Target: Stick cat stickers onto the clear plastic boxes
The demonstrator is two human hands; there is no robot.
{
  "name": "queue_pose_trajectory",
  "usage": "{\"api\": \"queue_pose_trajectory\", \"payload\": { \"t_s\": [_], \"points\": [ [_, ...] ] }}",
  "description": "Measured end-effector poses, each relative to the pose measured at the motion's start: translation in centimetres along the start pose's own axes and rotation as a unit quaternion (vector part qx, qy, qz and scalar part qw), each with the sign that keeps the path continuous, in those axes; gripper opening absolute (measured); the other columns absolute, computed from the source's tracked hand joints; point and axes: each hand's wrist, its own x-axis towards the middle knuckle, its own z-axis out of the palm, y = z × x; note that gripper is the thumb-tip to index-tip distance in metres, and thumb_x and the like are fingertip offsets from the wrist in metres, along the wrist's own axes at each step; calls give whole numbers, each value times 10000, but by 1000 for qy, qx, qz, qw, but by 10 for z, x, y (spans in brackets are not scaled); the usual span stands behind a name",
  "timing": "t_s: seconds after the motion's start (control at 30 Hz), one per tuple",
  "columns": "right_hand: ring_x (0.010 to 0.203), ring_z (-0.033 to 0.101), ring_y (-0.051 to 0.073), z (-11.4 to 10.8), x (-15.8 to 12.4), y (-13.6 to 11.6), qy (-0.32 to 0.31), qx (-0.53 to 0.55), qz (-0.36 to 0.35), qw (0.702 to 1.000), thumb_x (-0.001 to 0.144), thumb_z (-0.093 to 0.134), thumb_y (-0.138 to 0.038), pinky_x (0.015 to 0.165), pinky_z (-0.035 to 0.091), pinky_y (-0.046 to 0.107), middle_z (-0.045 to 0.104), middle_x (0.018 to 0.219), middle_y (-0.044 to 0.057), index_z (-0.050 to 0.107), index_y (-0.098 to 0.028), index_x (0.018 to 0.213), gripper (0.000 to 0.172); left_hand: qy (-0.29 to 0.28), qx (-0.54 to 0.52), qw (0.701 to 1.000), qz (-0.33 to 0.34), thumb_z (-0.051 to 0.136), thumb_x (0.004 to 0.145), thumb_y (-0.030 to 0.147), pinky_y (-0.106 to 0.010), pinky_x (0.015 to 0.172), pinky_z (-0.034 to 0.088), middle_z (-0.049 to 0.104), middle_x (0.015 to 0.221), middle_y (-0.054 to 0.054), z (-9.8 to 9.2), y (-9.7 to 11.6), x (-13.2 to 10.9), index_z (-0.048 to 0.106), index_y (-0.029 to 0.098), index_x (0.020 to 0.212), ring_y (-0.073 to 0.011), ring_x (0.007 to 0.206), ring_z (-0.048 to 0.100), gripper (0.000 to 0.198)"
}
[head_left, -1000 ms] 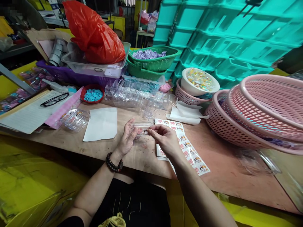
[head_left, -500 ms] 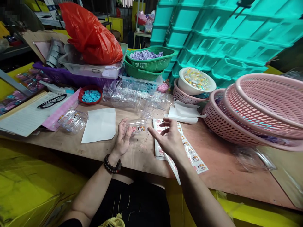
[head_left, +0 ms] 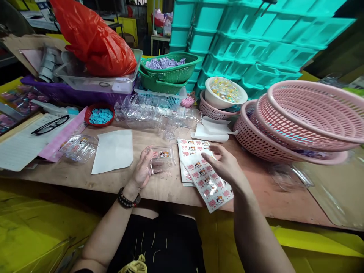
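A clear box point(head_left: 163, 163) is held over a wooden table point(head_left: 165, 189) by the left hand point(head_left: 140, 168). Its left end is gripped between the thumb and the bent fingers, which are partly seen through the plastic; its right end is left free, pointed toward the other hand. On the box, a sticker point(head_left: 164, 154) is shown just right of the thumb.

The right hand point(head_left: 223, 163) is held over printed sheets point(head_left: 210, 185), well apart from the box. Its fingers are loosely curled, with a gap left between thumb and forefinger; whether the top sheet is touched cannot be told.

To the left, white paper point(head_left: 113, 151) is laid flat, with another box point(head_left: 80, 148) near it. Behind, more clear plastic is heaped before 2 green baskets point(head_left: 182, 74). At the right, pink baskets point(head_left: 247, 142) are stacked.
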Motion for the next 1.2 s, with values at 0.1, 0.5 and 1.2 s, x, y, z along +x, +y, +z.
{"api": "queue_pose_trajectory", "payload": {
  "t_s": [0.1,0.5,1.2],
  "points": [
    [1024,650,383,-17,-2,30,-12,-176,78,981,514,885,-422,829,515,484,692,1103,228,649,-131,1076,675,2,22,999,-24,701,811,429,-280,624,590,629,1157,-57,-4,1,2,474,263,1268,-149,740,686,537],
    [842,706,223,-33,-31,38,-84,328,-3,941,686,791,-354,709,600,391,733,1065,72,349,-260,1483,915,69,352,932,42,747,748,478,-473,1020,472,665,1138,-146,-21,28,30,586,135,1179,-302,1102,635,575],
    [793,662,205,-29,-80,-7,-116,241,-111,957,725,817,-430,764,556,360,726,801,34,783,-220,846,245,-113,170,976,78,889,619,303,-311,691,607,678,830,-5,46,17,-47,395,205,1450,-181,714,683,971]
  ]
}}
